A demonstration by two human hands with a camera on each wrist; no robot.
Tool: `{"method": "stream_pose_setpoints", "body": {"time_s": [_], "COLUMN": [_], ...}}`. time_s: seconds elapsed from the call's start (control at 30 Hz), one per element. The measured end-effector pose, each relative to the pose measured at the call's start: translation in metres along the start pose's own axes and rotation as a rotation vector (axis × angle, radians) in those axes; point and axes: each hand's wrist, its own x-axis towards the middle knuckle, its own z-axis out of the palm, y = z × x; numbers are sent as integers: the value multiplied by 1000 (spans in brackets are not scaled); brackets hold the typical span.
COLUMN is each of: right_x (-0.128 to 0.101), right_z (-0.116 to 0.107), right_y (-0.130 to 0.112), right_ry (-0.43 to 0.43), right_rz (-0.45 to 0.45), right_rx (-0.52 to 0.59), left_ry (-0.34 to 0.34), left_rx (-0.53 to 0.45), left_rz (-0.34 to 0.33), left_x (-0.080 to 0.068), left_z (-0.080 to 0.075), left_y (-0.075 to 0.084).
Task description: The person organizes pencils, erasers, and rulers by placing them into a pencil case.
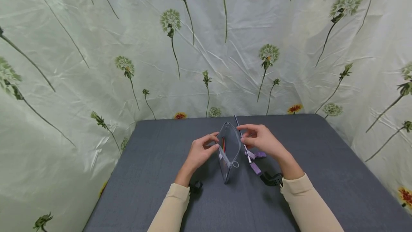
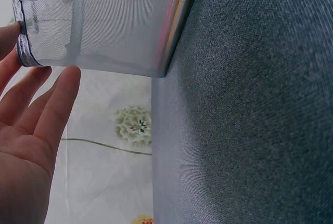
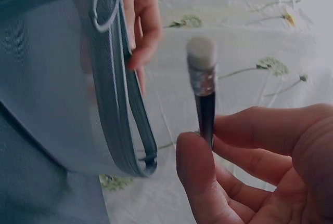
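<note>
A grey mesh zip pouch (image 1: 232, 148) stands on the table with its mouth open and a ring hanging from the zip pull. Colored pencils (image 1: 223, 146) show inside it. My left hand (image 1: 199, 151) pinches the left edge of the pouch's mouth between thumb and fingers. In my right hand (image 1: 262, 140), thumb and fingertips pinch a dark pencil (image 3: 206, 107) with a silver ferrule and white eraser end. The pencil is beside the pouch's right edge, tilted, eraser end down. In the left wrist view, the mesh side (image 2: 114, 26) rises beside my fingers.
Several small purple blocks (image 1: 255, 168) lie on the dark grey table (image 1: 154, 160), right of the pouch and below my right hand. Black wrist straps (image 1: 271, 179) hang under both forearms. A flower-printed curtain (image 1: 206, 46) surrounds the table's back and sides.
</note>
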Motion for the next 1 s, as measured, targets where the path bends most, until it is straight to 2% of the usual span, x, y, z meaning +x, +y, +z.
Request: {"method": "stream_pose_setpoints", "body": {"time_s": [0.17,0.5,0.6,0.83,1.0], "right_x": [6,18,21,30,37], "right_z": [7,17,20,26,33], "right_y": [0,-8,-11,-16,-19], "right_ry": [1,-95,-101,-84,-50], "right_rz": [33,48,77,96,96], "right_rx": [-4,-58,-76,-173,-201], "left_ry": [-8,16,18,-3,10], "left_rx": [-3,-23,-9,-28,-32], "left_rz": [17,-1,-5,8,11], "left_x": [2,2,2,-6,-7], "left_z": [1,5,6,3,2], "left_y": [0,1,8,36,37]}}
